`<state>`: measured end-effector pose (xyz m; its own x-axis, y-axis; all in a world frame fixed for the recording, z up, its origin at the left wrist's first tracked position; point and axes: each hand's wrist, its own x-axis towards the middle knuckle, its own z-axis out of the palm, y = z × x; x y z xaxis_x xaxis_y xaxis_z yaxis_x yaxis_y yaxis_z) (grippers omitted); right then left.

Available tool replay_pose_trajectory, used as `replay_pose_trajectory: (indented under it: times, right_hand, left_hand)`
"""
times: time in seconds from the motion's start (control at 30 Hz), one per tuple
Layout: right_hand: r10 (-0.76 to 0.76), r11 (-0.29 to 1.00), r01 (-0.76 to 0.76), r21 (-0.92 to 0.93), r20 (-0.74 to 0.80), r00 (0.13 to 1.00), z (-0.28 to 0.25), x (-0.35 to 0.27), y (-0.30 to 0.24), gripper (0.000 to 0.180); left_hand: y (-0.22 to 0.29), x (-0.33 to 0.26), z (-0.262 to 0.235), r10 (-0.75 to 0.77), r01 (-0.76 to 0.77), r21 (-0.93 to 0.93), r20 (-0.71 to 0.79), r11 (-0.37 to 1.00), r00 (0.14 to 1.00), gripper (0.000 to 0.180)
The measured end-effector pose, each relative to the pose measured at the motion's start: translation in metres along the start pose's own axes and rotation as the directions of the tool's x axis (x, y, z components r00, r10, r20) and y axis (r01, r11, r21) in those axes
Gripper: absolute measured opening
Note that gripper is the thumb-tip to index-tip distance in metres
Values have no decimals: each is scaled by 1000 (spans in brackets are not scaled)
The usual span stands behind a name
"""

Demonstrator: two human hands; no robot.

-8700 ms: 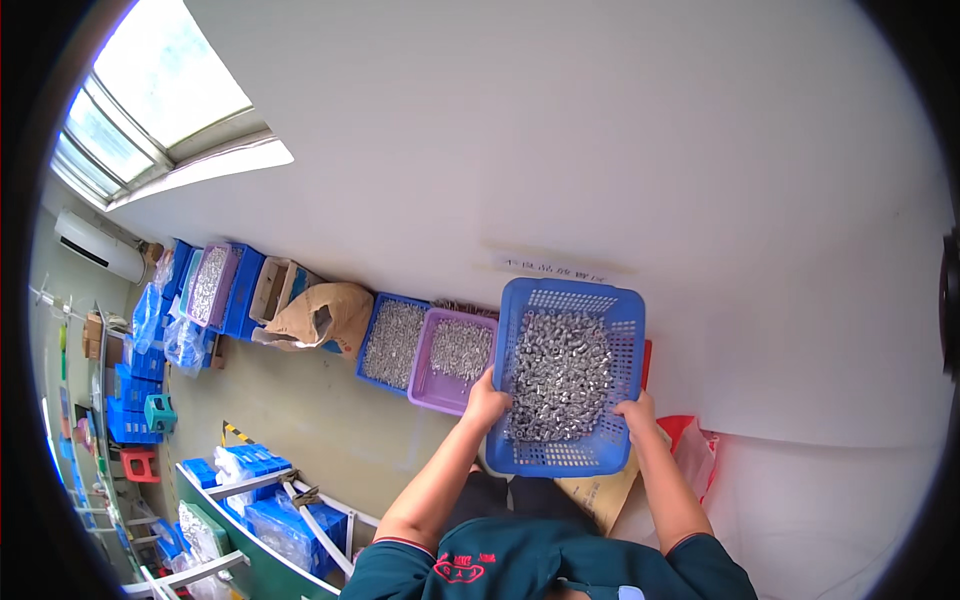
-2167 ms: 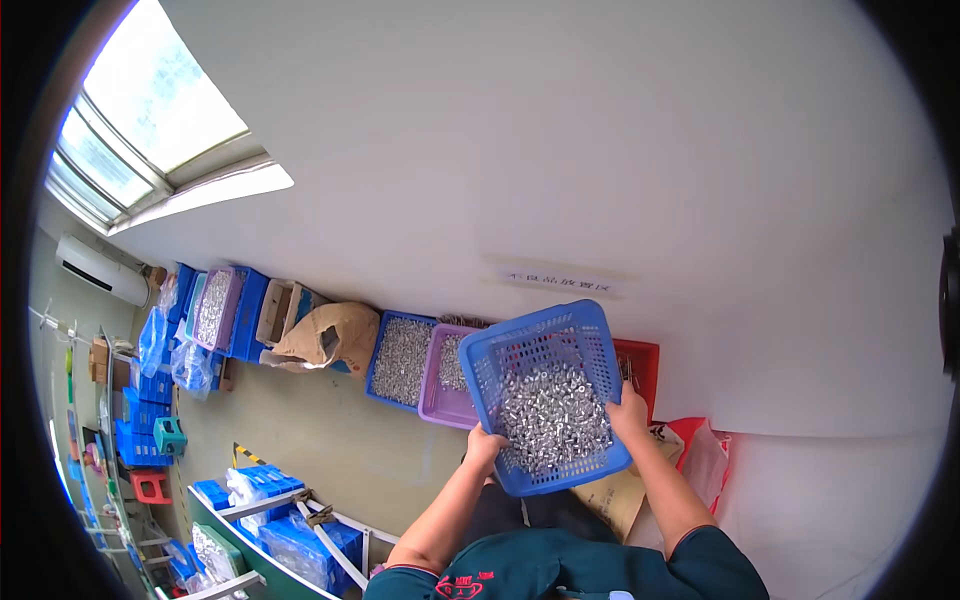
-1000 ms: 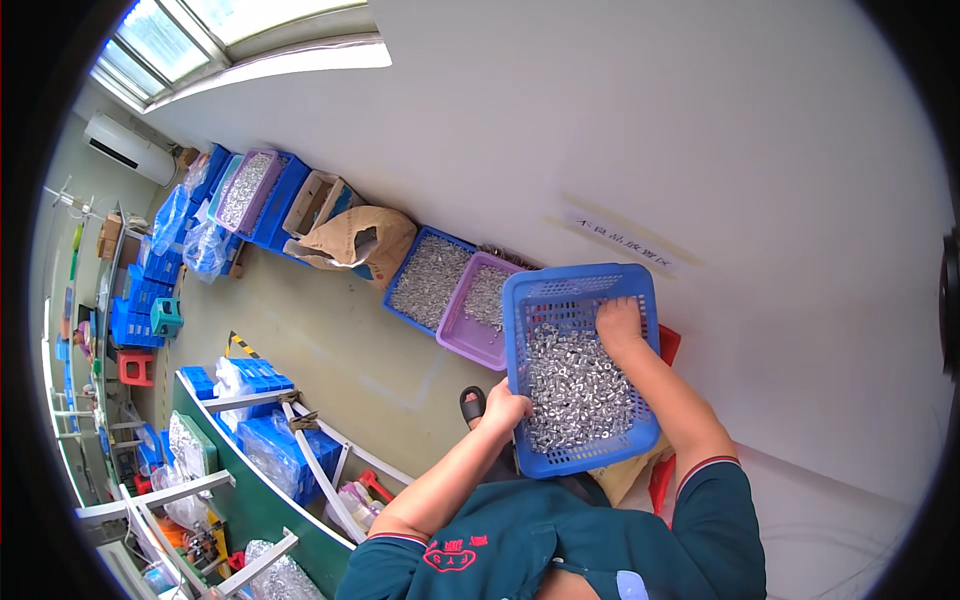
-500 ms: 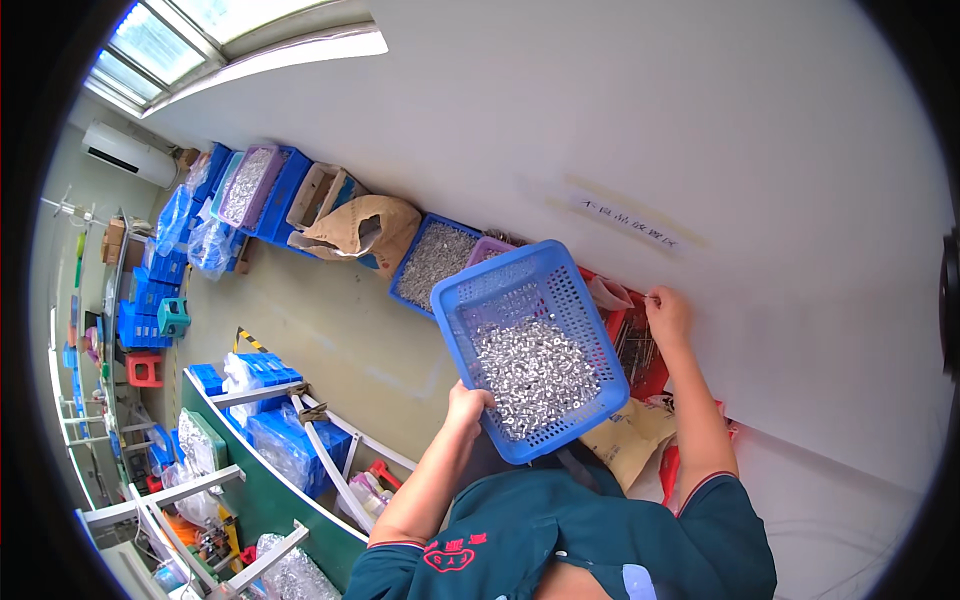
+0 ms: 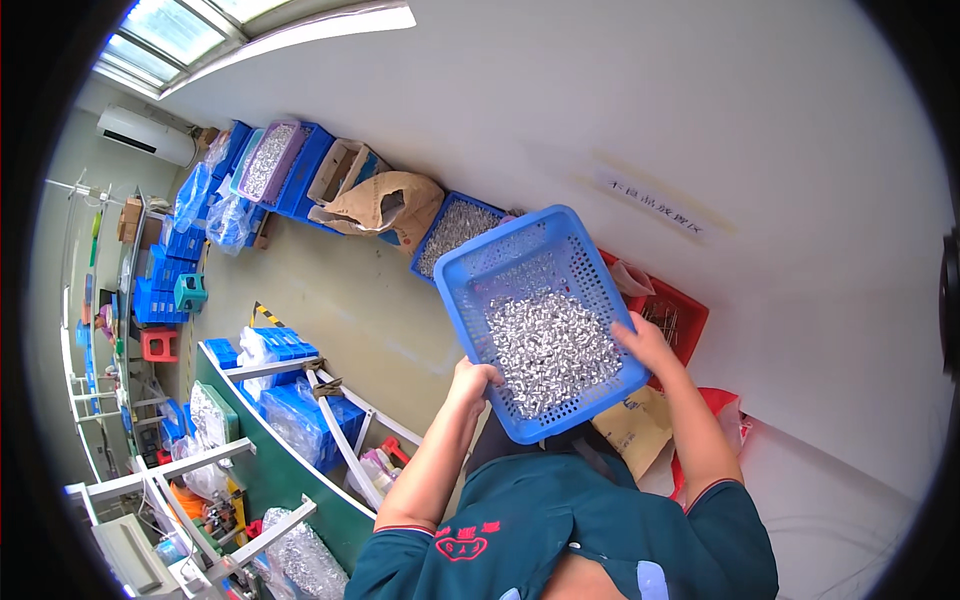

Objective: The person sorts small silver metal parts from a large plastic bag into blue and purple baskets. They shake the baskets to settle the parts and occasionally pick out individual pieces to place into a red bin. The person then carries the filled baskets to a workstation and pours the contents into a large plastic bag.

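In front of my body is a blue perforated plastic basket (image 5: 578, 265), tilted a little. A heap of small shiny silver metal parts (image 5: 552, 350) covers its bottom. My left hand (image 5: 474, 383) grips the basket's left side, thumb over the rim. On the opposite side my right hand (image 5: 645, 345) closes on the right rim, thumb inside and the other fingers hidden beyond the wall. Just past the right hand sits a red plastic bin (image 5: 688, 335) with thin metal pieces in it, partly covered by the basket.
Along the wall stand a blue crate of grey metal parts (image 5: 458, 228), an open brown paper sack (image 5: 385, 208) and stacked blue bins (image 5: 303, 170). Another brown paper bag (image 5: 640, 428) is near my right forearm. A green-topped bench with a white metal frame (image 5: 290, 455) is at left.
My right hand has come from the red bin by the wall to the basket's right rim. The basket has shifted slightly right while my left hand keeps its hold.
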<state>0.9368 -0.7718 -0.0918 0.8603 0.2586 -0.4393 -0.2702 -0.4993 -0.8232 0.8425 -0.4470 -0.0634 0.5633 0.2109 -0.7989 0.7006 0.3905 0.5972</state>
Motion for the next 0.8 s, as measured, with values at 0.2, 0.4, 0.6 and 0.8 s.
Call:
replay_pose_trajectory:
  times: [0.2, 0.4, 0.6, 0.8]
  right_hand:
    - [134, 991, -136, -9, -116, 984, -21, -27, 3, 32]
    - [227, 956, -179, 233, -200, 953, -16, -48, 42, 28]
    - [248, 951, -187, 246, -245, 937, -12, -65, 19, 24]
    - [118, 978, -155, -136, -248, 962, -30, -77, -58, 22]
  left_hand:
    - [50, 6, 47, 79, -162, 539, 173, 826, 982, 31]
    - [59, 21, 63, 109, -272, 687, 271, 674, 956, 41]
    - [44, 30, 53, -11, -148, 523, 289, 839, 957, 42]
    - [40, 52, 37, -183, 97, 244, 361, 965, 914, 45]
